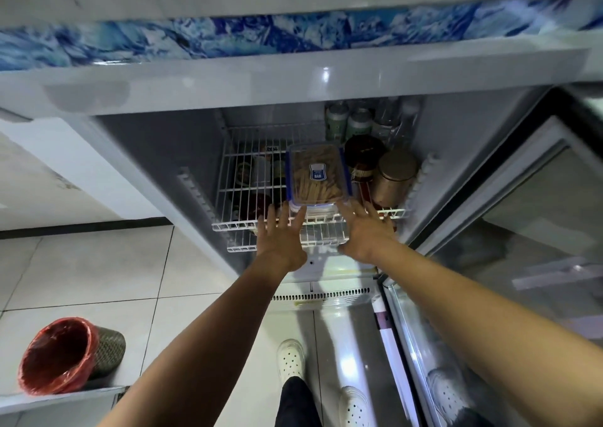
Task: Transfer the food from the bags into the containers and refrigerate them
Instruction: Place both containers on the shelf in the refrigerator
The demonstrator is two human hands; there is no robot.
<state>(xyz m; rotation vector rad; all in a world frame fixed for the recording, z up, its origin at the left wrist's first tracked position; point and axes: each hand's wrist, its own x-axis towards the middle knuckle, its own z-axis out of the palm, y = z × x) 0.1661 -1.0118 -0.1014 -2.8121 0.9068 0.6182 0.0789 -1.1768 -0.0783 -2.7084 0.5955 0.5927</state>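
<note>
Container: one clear lidded box with blue clips, sitting on the upper wire shelf of the fridge, near its front edge; pale stick-shaped food shows through the lid.
Handling: judged stiff, light to moderate, smooth plastic (may slide on wire); best taken by the two short ends or pushed flat at the near wall.
Left hand: at 7 o'clock of the box, fingers spread, tips touching its near corner, gripping nothing.
Right hand: at 5 o'clock, fingers spread, tips at the near right corner; holding nothing.
Neighbours: two jars at 3 o'clock, just beside the box; two cans at 1 o'clock, further back.
Door: one glass door, swung open at the right.
Floor: one bin with red liner, well apart at 8 o'clock.
</note>
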